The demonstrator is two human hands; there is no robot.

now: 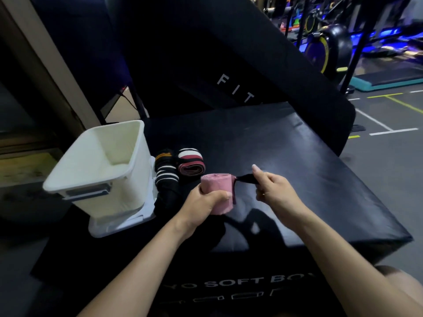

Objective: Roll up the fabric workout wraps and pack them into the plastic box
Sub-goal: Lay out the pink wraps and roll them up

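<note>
Currently left hand grips the pink wrap roll above the bench, roll axis upright-ish. Right hand pinches the black strap tail running off the roll's right (probably the closure). Plastic box lies left, nearer the left hand, nothing visible inside.
</note>
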